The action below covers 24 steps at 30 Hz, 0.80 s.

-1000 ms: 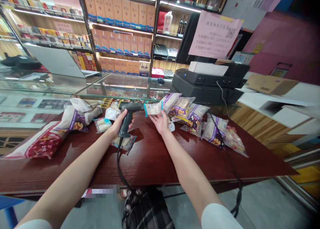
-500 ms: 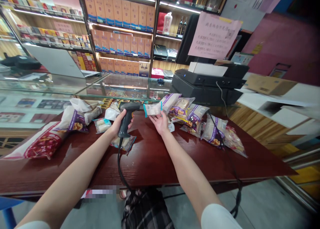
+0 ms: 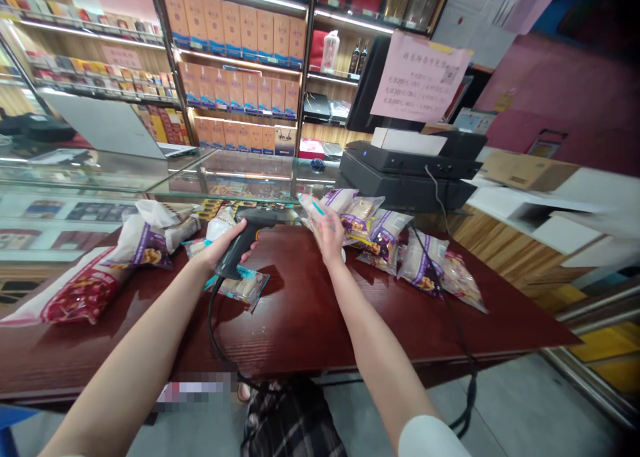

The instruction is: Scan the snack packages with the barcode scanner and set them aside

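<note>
My left hand (image 3: 223,245) is wrapped round the grip of a black barcode scanner (image 3: 239,241), its head pointing right. A cable drops from the grip's lower end. Under the scanner lies a small clear packet (image 3: 247,288) with teal edges. My right hand (image 3: 331,236) grips another small teal-edged packet (image 3: 311,209), tilted and smeared by motion, with the fingers partly hiding it. Close to that hand stand purple-and-white food bags (image 3: 385,238). Beyond the left hand sits a white wrapped bundle (image 3: 220,224).
On the left of the dark red table (image 3: 300,324) lie a red-and-white bag (image 3: 83,285) and a purple-and-white bag (image 3: 145,244). More bags (image 3: 425,260) line the right, with a black cable across them. Behind are a glass counter (image 3: 240,167), a laptop (image 3: 110,124) and a black machine (image 3: 400,177).
The right hand has turned, tipping the packet from level to slanted. The scanner has tilted and shifted slightly left and down with my left hand. The whole view has moved slightly.
</note>
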Tool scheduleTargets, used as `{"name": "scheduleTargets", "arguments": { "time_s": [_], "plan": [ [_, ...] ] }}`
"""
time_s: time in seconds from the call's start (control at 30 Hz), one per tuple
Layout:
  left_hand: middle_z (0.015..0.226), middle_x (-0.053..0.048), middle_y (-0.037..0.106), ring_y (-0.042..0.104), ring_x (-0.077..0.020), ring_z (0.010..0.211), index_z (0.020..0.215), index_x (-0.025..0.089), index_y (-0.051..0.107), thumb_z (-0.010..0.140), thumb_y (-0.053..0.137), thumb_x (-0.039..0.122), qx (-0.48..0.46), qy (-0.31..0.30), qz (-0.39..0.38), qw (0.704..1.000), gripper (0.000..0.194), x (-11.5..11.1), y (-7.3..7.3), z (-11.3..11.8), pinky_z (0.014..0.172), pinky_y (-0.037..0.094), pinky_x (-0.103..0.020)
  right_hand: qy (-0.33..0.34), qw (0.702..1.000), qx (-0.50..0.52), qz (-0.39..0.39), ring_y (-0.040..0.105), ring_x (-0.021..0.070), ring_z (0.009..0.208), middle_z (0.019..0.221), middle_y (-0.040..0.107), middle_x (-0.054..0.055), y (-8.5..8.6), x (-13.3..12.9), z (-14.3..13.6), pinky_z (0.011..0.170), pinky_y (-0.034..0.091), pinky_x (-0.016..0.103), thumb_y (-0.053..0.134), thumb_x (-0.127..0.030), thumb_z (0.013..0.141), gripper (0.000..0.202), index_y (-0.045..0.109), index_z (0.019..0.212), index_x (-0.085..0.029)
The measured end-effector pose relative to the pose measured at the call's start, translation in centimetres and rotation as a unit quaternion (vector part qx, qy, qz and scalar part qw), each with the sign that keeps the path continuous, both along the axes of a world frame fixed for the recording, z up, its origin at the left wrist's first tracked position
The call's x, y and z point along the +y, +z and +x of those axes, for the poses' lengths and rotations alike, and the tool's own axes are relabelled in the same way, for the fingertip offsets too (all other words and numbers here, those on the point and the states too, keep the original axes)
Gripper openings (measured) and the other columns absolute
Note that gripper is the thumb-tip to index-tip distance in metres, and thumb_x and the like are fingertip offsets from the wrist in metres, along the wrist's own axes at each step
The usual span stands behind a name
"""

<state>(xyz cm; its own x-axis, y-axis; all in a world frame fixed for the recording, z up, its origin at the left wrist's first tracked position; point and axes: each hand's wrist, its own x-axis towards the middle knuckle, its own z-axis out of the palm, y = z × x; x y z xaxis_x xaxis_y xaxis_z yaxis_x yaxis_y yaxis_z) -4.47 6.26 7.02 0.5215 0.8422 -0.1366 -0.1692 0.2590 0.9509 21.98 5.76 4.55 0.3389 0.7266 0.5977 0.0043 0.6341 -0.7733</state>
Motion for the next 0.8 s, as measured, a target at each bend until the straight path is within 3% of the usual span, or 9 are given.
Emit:
{"name": "scheduleTargets", "arguments": {
  "time_s": [0.07, 0.13, 0.23, 0.33, 0.4, 0.5, 0.6, 0.67, 0.8],
  "plan": [
    [0.068, -0.005, 0.062, 0.054, -0.0138, 0.045, 0.090, 0.015, 0.063, 0.076, 0.066, 0.062, 0.035, 0.001, -0.036, 0.999, 0.049, 0.1, 0.0, -0.7, 0.038, 0.044, -0.024, -0.130, 0.979, -0.149, 0.057, 0.046, 0.0221, 0.131, 0.133, 0.055, 0.008, 0.9, -0.4, 1.4, 0.114, 0.033, 0.045, 0.048, -0.038, 0.093, 0.032, 0.063, 0.117, -0.024],
    [0.069, -0.006, 0.063, 0.058, -0.0156, 0.048, 0.088, 0.015, 0.064, 0.076, 0.067, 0.060, 0.069, 0.000, -0.074, 0.995, 0.047, 0.3, -0.3, -1.1, 0.042, 0.049, -0.026, -0.247, 0.935, -0.247, 0.054, 0.041, 0.0244, 0.135, 0.140, 0.047, 0.011, 1.3, -0.7, 2.8, 0.113, 0.032, 0.047, 0.043, -0.037, 0.095, 0.035, 0.064, 0.120, -0.023],
    [0.069, -0.007, 0.064, 0.059, -0.0161, 0.050, 0.084, 0.014, 0.064, 0.077, 0.065, 0.061, 0.103, -0.019, -0.108, 0.989, 0.048, 0.5, -1.2, -1.3, 0.046, 0.052, -0.028, -0.380, 0.856, -0.348, -0.047, 0.041, 0.0304, 0.131, 0.139, 0.046, 0.014, 0.9, -0.7, 4.4, 0.108, 0.031, 0.054, 0.044, -0.032, 0.095, 0.034, 0.067, 0.118, -0.024],
    [0.067, -0.006, 0.063, 0.058, -0.0151, 0.048, 0.082, 0.014, 0.062, 0.078, 0.064, 0.063, 0.100, -0.032, -0.098, 0.990, 0.049, 0.7, -1.9, -0.8, 0.049, 0.054, -0.030, -0.421, 0.799, -0.407, -0.136, 0.044, 0.0321, 0.126, 0.132, 0.053, 0.015, 0.0, -0.5, 4.6, 0.106, 0.029, 0.059, 0.046, -0.018, 0.090, 0.037, 0.066, 0.120, -0.025],
    [0.065, -0.004, 0.061, 0.056, -0.0140, 0.046, 0.080, 0.014, 0.061, 0.078, 0.063, 0.065, 0.075, -0.017, -0.082, 0.994, 0.050, 0.9, -2.3, 0.0, 0.053, 0.056, -0.032, -0.405, 0.803, -0.413, -0.143, 0.039, 0.0319, 0.131, 0.137, 0.051, 0.015, -0.3, -0.5, 4.0, 0.108, 0.025, 0.060, 0.045, -0.012, 0.086, 0.043, 0.063, 0.123, -0.023],
    [0.059, -0.001, 0.057, 0.055, -0.0128, 0.044, 0.078, 0.015, 0.057, 0.079, 0.059, 0.067, 0.004, 0.030, -0.047, 0.998, 0.052, 1.0, -2.9, 1.6, 0.056, 0.057, -0.032, -0.295, 0.878, -0.365, -0.093, 0.026, 0.0289, 0.142, 0.147, 0.042, 0.011, -0.4, -0.7, 2.5, 0.114, 0.015, 0.062, 0.045, -0.012, 0.084, 0.047, 0.058, 0.128, -0.024],
    [0.057, 0.001, 0.056, 0.055, -0.0120, 0.044, 0.081, 0.016, 0.055, 0.080, 0.055, 0.069, -0.068, 0.113, 0.007, 0.991, 0.053, 1.1, -3.6, 3.1, 0.059, 0.057, -0.032, -0.134, 0.940, -0.310, -0.048, 0.027, 0.0261, 0.142, 0.143, 0.046, 0.006, -0.5, -1.0, 0.8, 0.119, 0.008, 0.058, 0.047, -0.015, 0.083, 0.044, 0.060, 0.123, -0.028],
    [0.058, 0.001, 0.056, 0.056, -0.0121, 0.045, 0.081, 0.016, 0.054, 0.080, 0.052, 0.071, -0.098, 0.155, 0.026, 0.983, 0.055, 1.2, -3.9, 3.6, 0.060, 0.057, -0.032, -0.060, 0.948, -0.309, -0.039, 0.034, 0.0268, 0.137, 0.136, 0.052, 0.006, -0.8, -1.2, -0.3, 0.120, 0.012, 0.056, 0.049, -0.015, 0.082, 0.041, 0.062, 0.118, -0.029],
    [0.060, 0.001, 0.057, 0.056, -0.0110, 0.046, 0.078, 0.017, 0.053, 0.082, 0.047, 0.073, -0.142, 0.218, 0.044, 0.965, 0.057, 1.4, -4.0, 3.4, 0.061, 0.056, -0.029, 0.054, 0.929, -0.363, -0.033, 0.052, 0.0257, 0.120, 0.118, 0.063, 0.007, -1.8, -1.6, -1.9, 0.112, 0.035, 0.047, 0.051, -0.020, 0.085, 0.033, 0.067, 0.113, -0.027]
  ]
}}
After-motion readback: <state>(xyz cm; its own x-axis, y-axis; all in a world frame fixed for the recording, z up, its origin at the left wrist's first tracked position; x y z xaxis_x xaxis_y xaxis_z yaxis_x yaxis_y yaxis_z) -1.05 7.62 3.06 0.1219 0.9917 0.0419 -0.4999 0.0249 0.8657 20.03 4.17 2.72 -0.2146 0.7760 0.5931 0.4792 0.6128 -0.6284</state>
